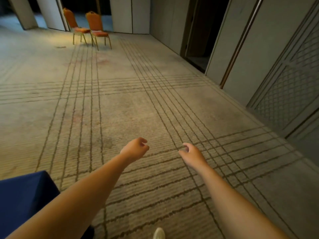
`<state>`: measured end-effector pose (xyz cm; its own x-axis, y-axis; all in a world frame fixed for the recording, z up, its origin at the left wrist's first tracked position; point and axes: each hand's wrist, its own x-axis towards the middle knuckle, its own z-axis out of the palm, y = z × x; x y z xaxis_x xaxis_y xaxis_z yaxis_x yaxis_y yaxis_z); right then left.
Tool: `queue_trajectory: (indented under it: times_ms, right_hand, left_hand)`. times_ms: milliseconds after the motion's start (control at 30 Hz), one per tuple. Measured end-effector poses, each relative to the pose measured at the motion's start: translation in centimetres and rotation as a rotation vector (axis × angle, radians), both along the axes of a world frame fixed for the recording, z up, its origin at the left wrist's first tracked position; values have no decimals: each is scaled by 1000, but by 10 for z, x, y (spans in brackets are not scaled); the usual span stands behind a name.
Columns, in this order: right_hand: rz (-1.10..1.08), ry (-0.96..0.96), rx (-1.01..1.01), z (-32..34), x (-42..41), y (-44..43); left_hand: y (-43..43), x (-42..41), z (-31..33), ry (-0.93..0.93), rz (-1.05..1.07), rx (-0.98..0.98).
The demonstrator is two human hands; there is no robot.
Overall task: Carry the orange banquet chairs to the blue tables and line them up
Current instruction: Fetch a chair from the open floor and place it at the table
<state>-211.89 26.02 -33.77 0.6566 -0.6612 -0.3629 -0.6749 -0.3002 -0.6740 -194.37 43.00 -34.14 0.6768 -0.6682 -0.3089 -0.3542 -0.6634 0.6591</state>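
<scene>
Two orange banquet chairs with gold legs stand side by side far ahead at the upper left, one (73,23) behind and left of the other (96,26). A corner of a blue-draped table (22,192) shows at the lower left, beside my left forearm. My left hand (135,148) and my right hand (190,152) reach out over the carpet with loosely curled fingers, and neither holds anything. Both hands are far from the chairs.
Patterned beige carpet (120,100) stretches from me to the chairs. Grey partition walls (259,57) run along the right, with a dark doorway (200,37) in them. Pillars and a dark opening lie behind the chairs. The tip of a white shoe (159,233) shows at the bottom.
</scene>
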Motion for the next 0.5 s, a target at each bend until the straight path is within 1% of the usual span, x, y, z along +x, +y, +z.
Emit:
queue_trajectory:
  times_ms: [100, 200, 400, 500]
  right_hand:
    - [23, -42, -51, 4, 69, -55]
    - [87, -51, -39, 6, 132, -93]
    - [184, -50, -18, -1, 266, -171]
    - [212, -62, -22, -7, 344, -217]
  left_hand:
    - [-47, 57, 9, -4, 73, -24]
    - [-78, 106, 14, -9, 139, -21]
    - [-143, 219, 1, -1, 236, 12]
    - [-183, 291, -8, 2, 266, 15]
